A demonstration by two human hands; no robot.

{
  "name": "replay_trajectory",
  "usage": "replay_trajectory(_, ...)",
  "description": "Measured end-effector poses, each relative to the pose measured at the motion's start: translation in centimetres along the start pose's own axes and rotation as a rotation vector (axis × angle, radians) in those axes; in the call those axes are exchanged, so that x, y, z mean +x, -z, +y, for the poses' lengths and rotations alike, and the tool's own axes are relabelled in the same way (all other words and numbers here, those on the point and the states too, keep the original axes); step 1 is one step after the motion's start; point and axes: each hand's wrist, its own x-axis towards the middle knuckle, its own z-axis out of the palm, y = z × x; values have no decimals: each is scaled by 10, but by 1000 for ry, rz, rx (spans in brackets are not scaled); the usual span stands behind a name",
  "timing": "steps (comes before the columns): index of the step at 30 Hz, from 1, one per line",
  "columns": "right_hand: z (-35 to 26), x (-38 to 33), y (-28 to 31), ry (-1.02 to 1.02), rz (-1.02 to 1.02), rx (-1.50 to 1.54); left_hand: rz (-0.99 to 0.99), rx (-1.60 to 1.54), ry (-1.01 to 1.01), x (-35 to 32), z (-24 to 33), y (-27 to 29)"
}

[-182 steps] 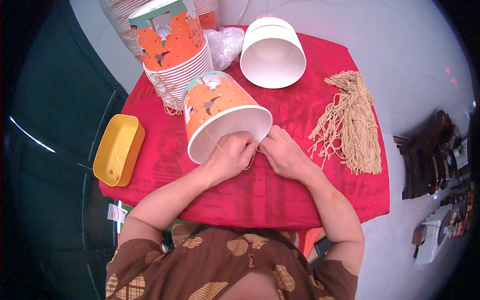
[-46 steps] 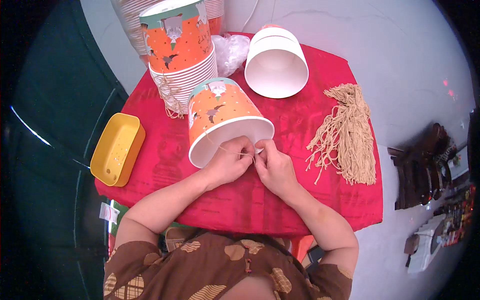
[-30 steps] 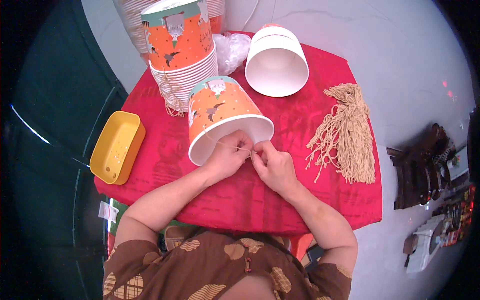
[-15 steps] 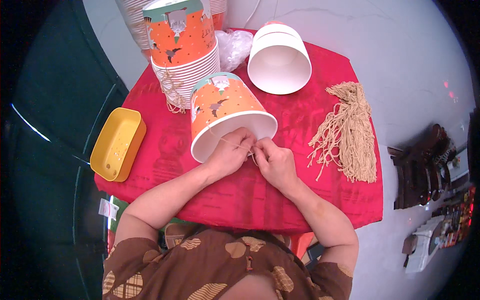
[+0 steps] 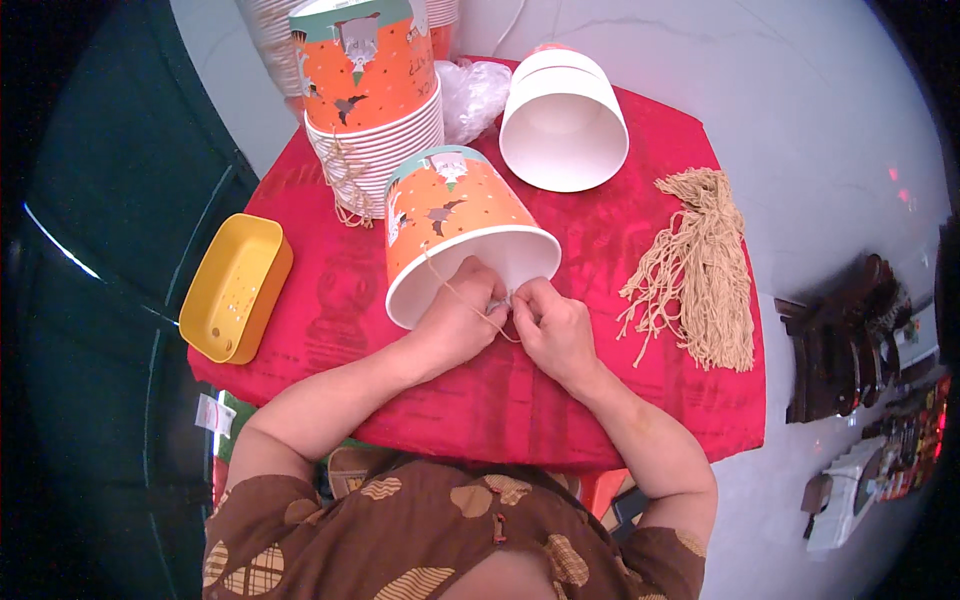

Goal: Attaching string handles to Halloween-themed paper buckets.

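A desk under a red cloth carries everything. The landmark is the orange paper bucket lying on its side near the middle, printed with small dark figures below a green band, its white open mouth turned toward the person. Behind it and to the left stands a tall stack of like buckets. Behind it to the right a white bucket lies tipped, mouth up. Well to its right lies a bundle of tan strings. Well to its left a yellow oblong tray sits at the desk edge. At the bucket's rim, the left hand and right hand meet, fingers of both pinched together on a thin tan string running up over the bucket's side.
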Motion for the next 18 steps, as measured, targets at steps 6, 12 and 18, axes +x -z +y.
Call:
replay_trajectory(6, -3, 0, 0, 10, 16, -12, -14, 38, -38, -1, 0, 0)
replay_trajectory(12, 1, -2, -2, 66, 42, -64, -14, 35, -40, -2, -2, -2)
replay_trajectory(18, 0, -2, 1, 138, 33, -170, -4, 2, -46, -2, -3, 0)
